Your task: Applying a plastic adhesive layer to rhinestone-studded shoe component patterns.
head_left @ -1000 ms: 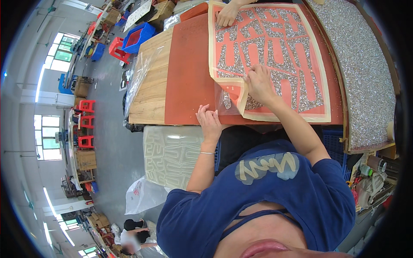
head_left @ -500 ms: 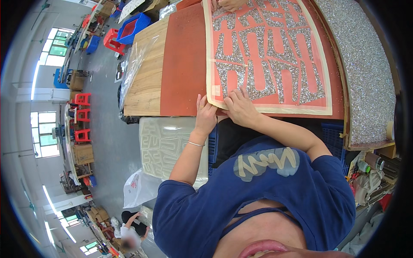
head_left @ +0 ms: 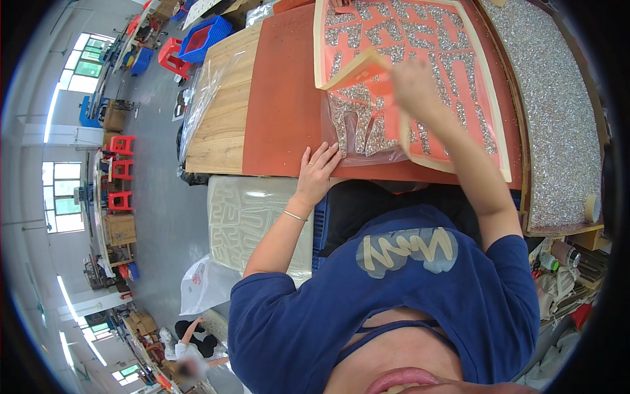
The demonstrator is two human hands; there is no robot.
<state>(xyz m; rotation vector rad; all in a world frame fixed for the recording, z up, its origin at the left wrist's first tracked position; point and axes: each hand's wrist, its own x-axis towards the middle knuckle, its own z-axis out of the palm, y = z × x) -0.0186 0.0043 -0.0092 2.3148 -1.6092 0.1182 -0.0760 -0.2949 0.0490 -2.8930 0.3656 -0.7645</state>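
Note:
A pink stencil sheet (head_left: 465, 121) with a cream tape border lies on a reddish-brown board (head_left: 279, 98). Its near left part is peeled up and bent over, pulled away by my right hand (head_left: 415, 88), which is smeared by motion but closed on it. Beneath the lifted part, glittery silver shapes (head_left: 350, 125) show on a clear film (head_left: 377, 156). My left hand (head_left: 319, 169), fingers outstretched, presses on the film's near left corner at the board's front edge. Part of another person's hand (head_left: 339, 2) touches the sheet's far edge.
A tray of silver glitter (head_left: 545, 111) runs along the right, with a tape roll (head_left: 592, 209) at its near end. Bare wood (head_left: 220, 111) adjoins the board on the left. Patterned film sheets (head_left: 259, 226) lie below left. Red stools (head_left: 121, 167) stand across the aisle.
My right hand has moved up and away from me, peeling the stencil's near left corner off the film. My left hand has let go of the corner and flattened onto the film.

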